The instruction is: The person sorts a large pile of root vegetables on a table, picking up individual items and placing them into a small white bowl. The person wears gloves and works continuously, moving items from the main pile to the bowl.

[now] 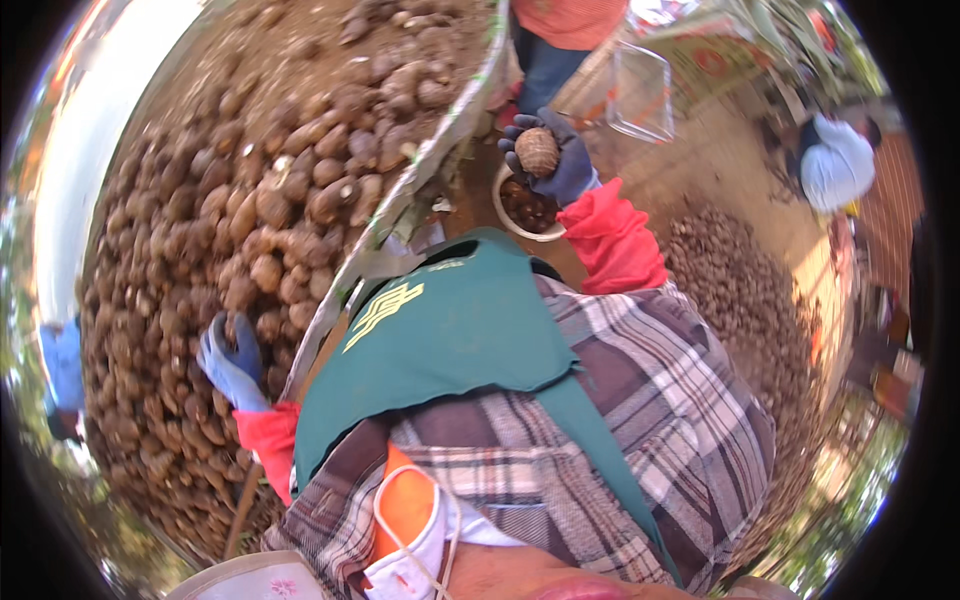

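My right hand (551,154), in a dark blue coated work glove and a red sleeve, holds a round brown taro corm (537,151) in its palm. Below that hand stands a white-rimmed bucket (541,235) with brown corms inside. My left hand (231,352), gloved in blue, rests at the near edge of a large heap of taro corms (266,274); its fingers are curled apart and nothing shows between them. A pale fabric edge (390,196) runs between the heap and my body. A green apron covers my front.
A second heap of small corms (735,285) lies on the ground to the right. A person in red (570,22) stands beyond the bucket, near a clear plastic crate (641,94). Another person in light blue (836,165) is at the far right, and someone in blue (62,364) at the far left.
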Demonstrator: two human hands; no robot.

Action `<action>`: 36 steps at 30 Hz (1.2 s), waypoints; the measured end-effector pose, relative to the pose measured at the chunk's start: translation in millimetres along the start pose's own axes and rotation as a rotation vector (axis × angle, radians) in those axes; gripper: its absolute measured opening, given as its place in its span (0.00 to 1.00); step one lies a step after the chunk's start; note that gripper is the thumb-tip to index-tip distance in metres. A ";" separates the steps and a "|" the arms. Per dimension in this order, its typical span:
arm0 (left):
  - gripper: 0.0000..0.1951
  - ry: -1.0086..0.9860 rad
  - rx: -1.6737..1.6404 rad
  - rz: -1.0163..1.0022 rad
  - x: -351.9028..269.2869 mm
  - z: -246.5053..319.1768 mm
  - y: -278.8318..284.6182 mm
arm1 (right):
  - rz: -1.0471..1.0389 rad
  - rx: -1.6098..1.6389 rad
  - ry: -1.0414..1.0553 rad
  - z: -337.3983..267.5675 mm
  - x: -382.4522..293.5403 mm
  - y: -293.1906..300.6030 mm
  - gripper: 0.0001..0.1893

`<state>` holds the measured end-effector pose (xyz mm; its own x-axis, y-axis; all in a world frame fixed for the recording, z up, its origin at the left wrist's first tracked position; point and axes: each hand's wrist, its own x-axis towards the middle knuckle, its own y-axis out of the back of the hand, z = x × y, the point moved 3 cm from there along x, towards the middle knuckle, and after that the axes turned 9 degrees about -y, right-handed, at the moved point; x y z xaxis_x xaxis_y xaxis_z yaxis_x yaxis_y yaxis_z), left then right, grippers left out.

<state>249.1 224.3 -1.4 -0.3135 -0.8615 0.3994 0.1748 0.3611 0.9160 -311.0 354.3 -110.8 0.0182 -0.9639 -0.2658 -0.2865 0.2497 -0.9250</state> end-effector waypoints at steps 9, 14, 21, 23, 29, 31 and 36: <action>0.23 -0.021 0.033 -0.074 -10.4 3.9 0.0 | 1.202 -2.018 1.238 -244.0 -103.8 142.3 0.40; 0.19 0.434 -0.599 0.016 -19.7 54.8 -12.9 | 0.508 -0.695 0.686 -200.0 -21.4 55.5 0.22; 0.28 0.092 -0.550 0.449 -26.4 73.5 7.5 | -0.466 -1.304 0.464 81.5 76.1 -186.3 0.12; 0.25 0.170 -0.283 0.540 -52.4 29.6 39.9 | -0.810 -1.595 0.484 147.4 69.5 -227.5 0.10; 0.36 0.946 0.193 0.196 -157.1 -106.7 108.9 | -1.467 -1.619 0.363 289.2 58.6 -265.9 0.13; 0.45 1.065 0.156 -0.240 -169.8 -131.8 90.8 | -1.503 -1.689 0.242 316.9 68.1 -261.5 0.13; 0.44 0.860 0.150 -0.354 -169.5 -139.4 55.8 | -1.488 -2.039 0.165 331.1 94.7 -243.2 0.15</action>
<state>442.1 340.7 -23.2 0.4818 -0.8762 -0.0125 0.0599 0.0187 0.9980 77.6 233.0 -0.9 0.9208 -0.3817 0.0802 -0.2736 -0.4857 0.8302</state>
